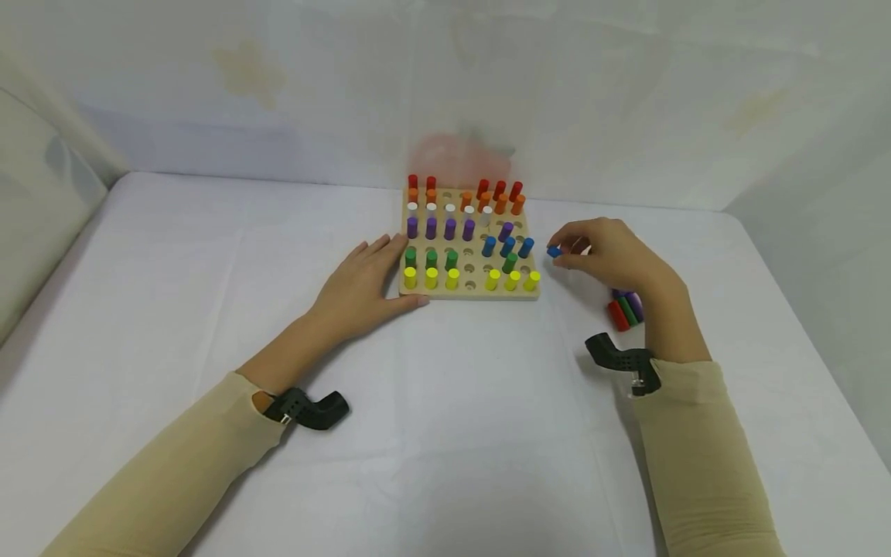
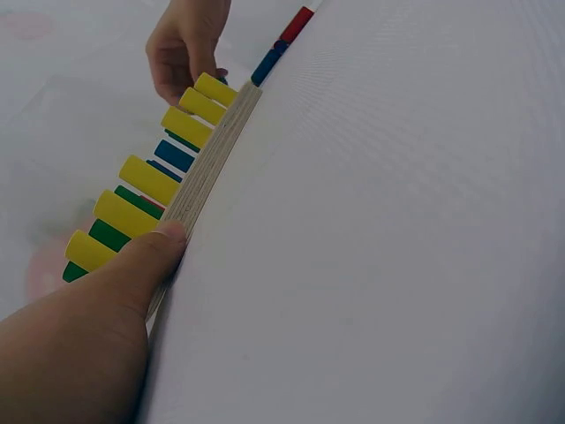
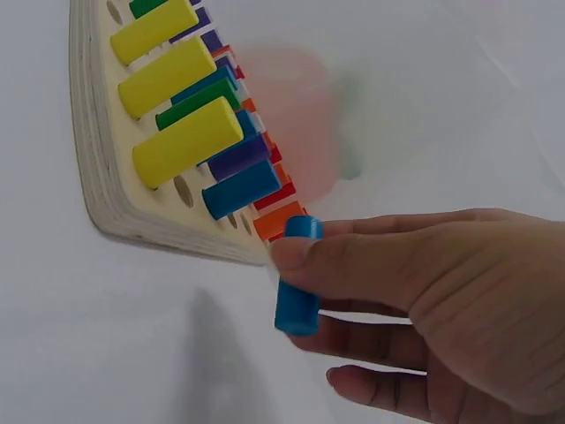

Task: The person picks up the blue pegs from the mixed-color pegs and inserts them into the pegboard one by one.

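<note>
A wooden pegboard bears rows of coloured pegs in yellow, green, blue, purple, white, orange and red. My left hand rests at its near left corner, the thumb against the front edge and the straight fingers by the left side. Just off the board's right side, my right hand pinches a blue peg between thumb and fingertips. In the right wrist view this peg is roughly upright, close to the board's corner, with bare holes beside the nearest standing pegs.
Several loose pegs, among them red, green and purple ones, lie on the white tablecloth under the right wrist. A white cloth backdrop rises behind the board. Black camera mounts sit on both wrists.
</note>
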The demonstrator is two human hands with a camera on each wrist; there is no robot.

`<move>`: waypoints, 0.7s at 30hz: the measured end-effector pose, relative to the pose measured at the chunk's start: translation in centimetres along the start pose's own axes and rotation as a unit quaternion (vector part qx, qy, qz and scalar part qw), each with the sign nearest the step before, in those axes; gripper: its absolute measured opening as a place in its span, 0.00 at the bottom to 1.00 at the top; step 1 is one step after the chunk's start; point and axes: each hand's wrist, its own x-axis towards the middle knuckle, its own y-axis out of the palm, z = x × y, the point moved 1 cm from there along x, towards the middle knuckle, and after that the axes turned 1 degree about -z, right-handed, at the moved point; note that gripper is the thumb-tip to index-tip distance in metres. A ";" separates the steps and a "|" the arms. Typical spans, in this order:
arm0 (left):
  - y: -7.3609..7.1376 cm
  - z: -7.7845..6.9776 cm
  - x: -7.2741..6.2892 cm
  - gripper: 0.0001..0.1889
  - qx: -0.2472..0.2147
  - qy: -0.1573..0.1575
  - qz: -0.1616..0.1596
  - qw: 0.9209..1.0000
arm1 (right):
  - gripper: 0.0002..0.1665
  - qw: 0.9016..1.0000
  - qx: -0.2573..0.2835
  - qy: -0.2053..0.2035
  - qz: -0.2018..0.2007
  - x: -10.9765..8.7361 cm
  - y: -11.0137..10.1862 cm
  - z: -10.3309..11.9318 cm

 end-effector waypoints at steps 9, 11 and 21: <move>-0.2 -0.1 -0.1 0.55 0.002 -0.003 0.003 1.000 | 0.16 0.995 0.048 -0.036 -0.074 -0.4 -0.4 1.8; -0.4 -0.1 -0.2 0.55 0.003 -0.003 0.005 1.000 | 0.17 0.993 0.053 -0.046 -0.093 -0.5 -0.4 2.3; -0.3 -0.1 -0.1 0.54 -0.004 -0.001 0.004 1.000 | 0.18 0.975 0.080 -0.113 -0.174 -0.7 -0.5 5.1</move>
